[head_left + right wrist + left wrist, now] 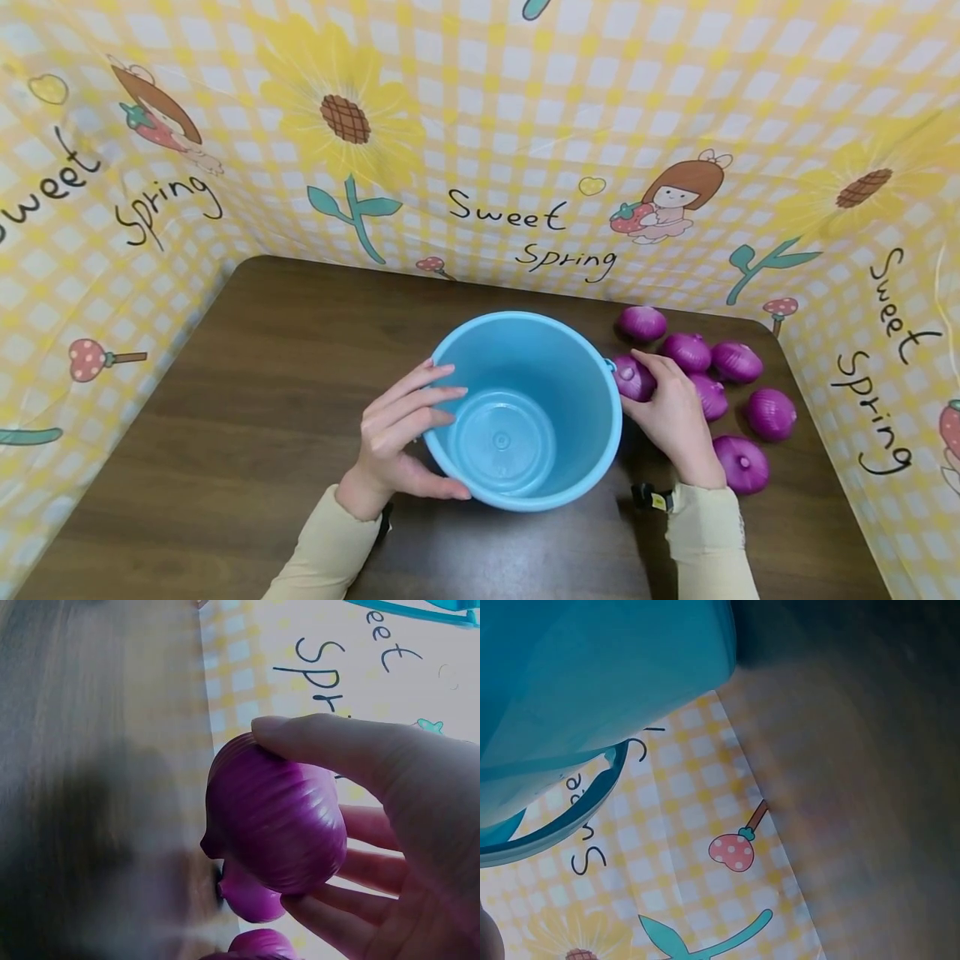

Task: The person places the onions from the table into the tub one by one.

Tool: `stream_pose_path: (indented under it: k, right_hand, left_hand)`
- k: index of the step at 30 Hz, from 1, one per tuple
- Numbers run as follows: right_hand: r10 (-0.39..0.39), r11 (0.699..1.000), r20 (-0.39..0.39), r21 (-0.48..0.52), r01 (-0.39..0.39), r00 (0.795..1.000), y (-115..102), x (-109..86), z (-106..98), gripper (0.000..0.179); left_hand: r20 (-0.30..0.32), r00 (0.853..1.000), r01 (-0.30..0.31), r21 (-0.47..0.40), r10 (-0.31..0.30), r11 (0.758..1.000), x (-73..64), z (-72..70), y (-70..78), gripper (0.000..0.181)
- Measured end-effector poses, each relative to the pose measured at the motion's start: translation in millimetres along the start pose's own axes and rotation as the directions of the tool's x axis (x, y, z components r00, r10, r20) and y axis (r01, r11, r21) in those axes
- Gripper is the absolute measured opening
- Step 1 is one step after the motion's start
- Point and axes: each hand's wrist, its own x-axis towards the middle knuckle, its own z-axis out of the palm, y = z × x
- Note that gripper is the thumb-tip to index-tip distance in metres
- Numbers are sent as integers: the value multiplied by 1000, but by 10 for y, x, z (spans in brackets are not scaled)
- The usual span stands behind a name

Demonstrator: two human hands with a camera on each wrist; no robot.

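Observation:
A blue plastic bucket (501,492) stands on the table, its bare inside facing the head camera. My left hand (405,437) holds the bucket at its left rim, with fingers reaching over the edge and the thumb along the near rim. Just outside the opposite rim, my right hand (675,412) grips a purple onion (632,379) between thumb and fingers. The right wrist view shows that onion (274,814) up close, thumb on one side and fingertips on the other. Several more purple onions (738,464) lie around and behind the right hand.
The dark wooden table (262,400) extends left of the bucket. A yellow checked cloth (480,108) with printed flowers and lettering rises along the back and both sides. In the left wrist view, the bucket's handle (562,825) hangs beside its wall.

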Motion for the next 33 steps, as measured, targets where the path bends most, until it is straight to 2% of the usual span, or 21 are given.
stream_pose_path:
  k: [16, 33]
  right_hand:
    - [-76, 996, -124, 35, 81, 989, -243, 47, -216, 72]
    - [-102, 987, -259, 95, 131, 961, -465, 100, -514, 75]
  left_hand:
    - [64, 996, 67, -10, -66, 998, -32, -37, 15, 57]
    - [61, 994, 95, -20, -93, 995, -44, -31, 22, 50]
